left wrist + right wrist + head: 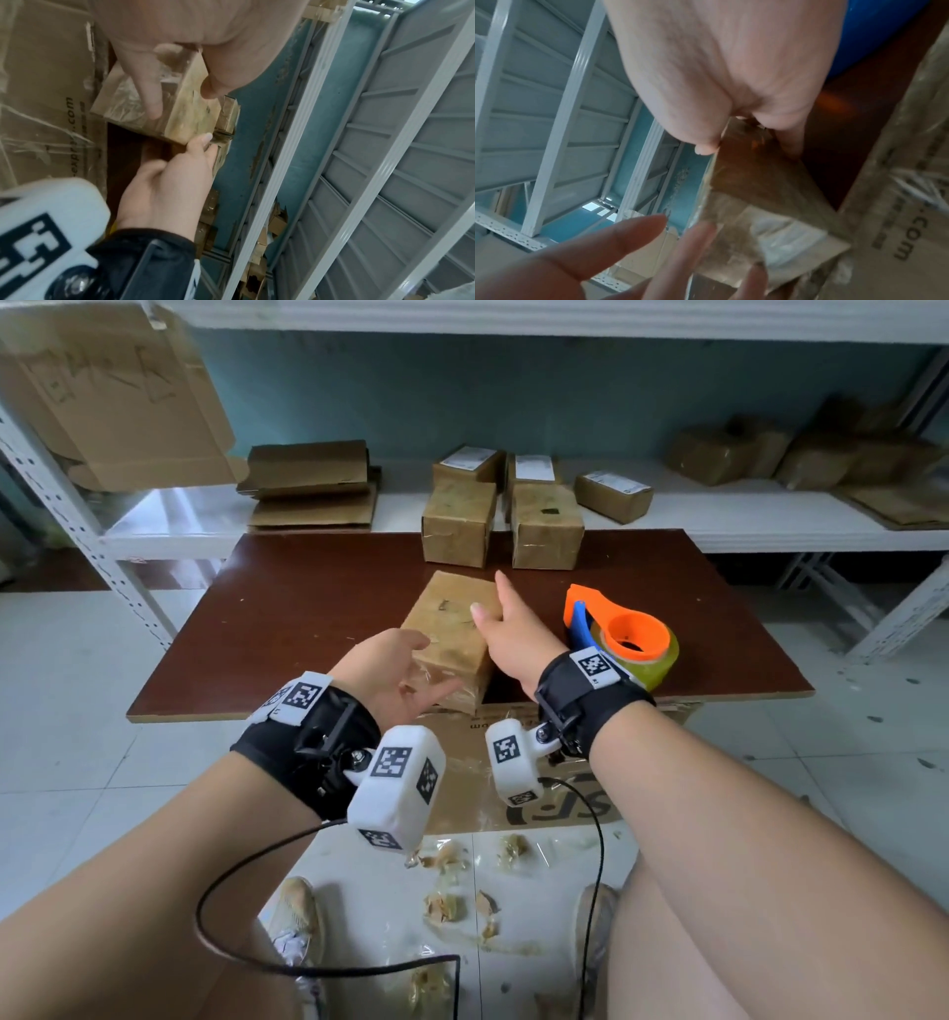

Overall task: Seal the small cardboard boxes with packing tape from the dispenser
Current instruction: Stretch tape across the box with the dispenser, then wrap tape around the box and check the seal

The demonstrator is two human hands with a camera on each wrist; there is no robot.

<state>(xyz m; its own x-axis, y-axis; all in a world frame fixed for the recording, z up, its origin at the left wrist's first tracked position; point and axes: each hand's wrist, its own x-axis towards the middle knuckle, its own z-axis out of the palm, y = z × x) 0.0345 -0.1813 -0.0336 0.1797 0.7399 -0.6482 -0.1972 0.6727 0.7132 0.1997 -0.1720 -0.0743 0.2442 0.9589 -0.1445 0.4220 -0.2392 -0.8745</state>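
Small taped box (454,636) lies lengthwise on the dark brown counter (308,608), near its front edge, between both hands.

L hand (393,672) sits at the box's near-left corner, palm turned up/inward. Its grip is spread: fingers relaxed and loosely extended. In the L wrist view the fingers (151,95) lie over the crinkled tape on the box's near end face, thumb (216,85) on the top edge. Touching, not clamped round it.

R hand (506,634) is on the box's right side, towards the far end. Thumb lies across the top face, index points straight out past the far right corner. R wrist view: thumb tip (706,149) at the top edge, the other fingers (791,140) down along the right wall. So the R grip straddles the top right edge, thumb above and fingers on the side; a light pinch, the shot is blurred.

Tape dispenser (616,629), orange w/ a blue blade guard and a clear yellowish roll, stands on the counter just beside the R wrist, right of the box, apart from it. Neither hand touches it.

Two more taped boxes (457,523) stand upright at the counter's far edge, side by side w/ a gap between. Labelled boxes (613,495) and flat cardboard (313,485) sit on the white shelf (744,505) behind. Tape scraps (447,906) litter the floor by the feet.
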